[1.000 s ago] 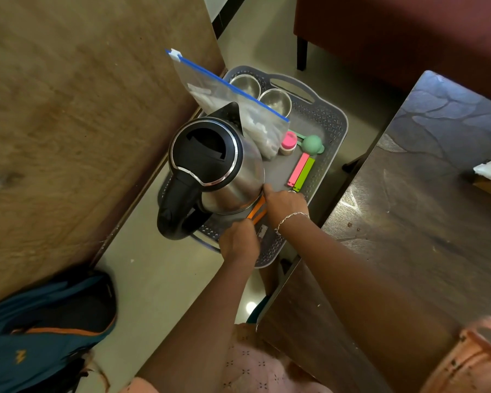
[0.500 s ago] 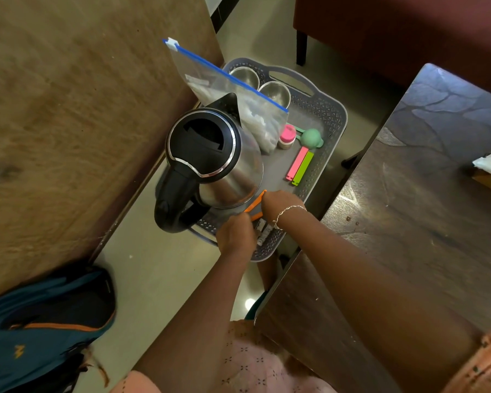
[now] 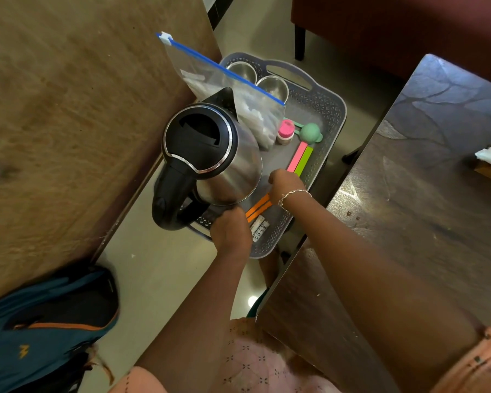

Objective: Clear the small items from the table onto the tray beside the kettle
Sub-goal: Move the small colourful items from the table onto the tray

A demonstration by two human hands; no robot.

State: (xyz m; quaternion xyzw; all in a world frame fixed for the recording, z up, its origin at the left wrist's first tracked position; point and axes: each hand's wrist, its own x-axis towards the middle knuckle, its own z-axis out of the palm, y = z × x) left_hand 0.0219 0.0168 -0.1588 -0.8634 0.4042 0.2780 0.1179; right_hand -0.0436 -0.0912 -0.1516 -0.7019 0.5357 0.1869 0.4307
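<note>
Orange clip (image 3: 258, 207): a pair of orange bars lying on the tray floor at about 5 o'clock from the kettle, running between the two hands; a small printed white label (image 3: 258, 229) lies just beside its near end.
Right hand (image 3: 285, 183): fingers curled down over the far end of the orange clip, a thin chain bracelet (image 3: 294, 194) on the wrist; whether the fingertips pinch the clip or only rest on it I cannot tell.
Left hand (image 3: 230, 229): closed loosely at the clip's near end, over the tray's near rim; its fingertips are hidden, so its hold cannot be told.
Tray (image 3: 328, 109): grey perforated plastic with a handle slot at 12 o'clock.
Tray contents: steel kettle (image 3: 210, 154) with a black lid and handle at 9 o'clock; a zip bag (image 3: 238, 100) with a blue seal leaning behind it; two steel bowls (image 3: 257, 79) at 12 o'clock; a pink-capped small jar (image 3: 285, 133), a green scoop (image 3: 309, 132), and a pink clip (image 3: 297, 156) touching a green clip (image 3: 304, 160) at 3 o'clock.
Surroundings: dark table (image 3: 423, 199) at 4 o'clock of the tray, a wooden board (image 3: 68, 123) at 9 o'clock, a blue backpack (image 3: 46, 327) at 7 o'clock.
Change: half a second ago the hands were nearly touching over the orange clip; now they are apart, the right hand farther up the tray by the pink and green clips, and more of the orange clip shows.
</note>
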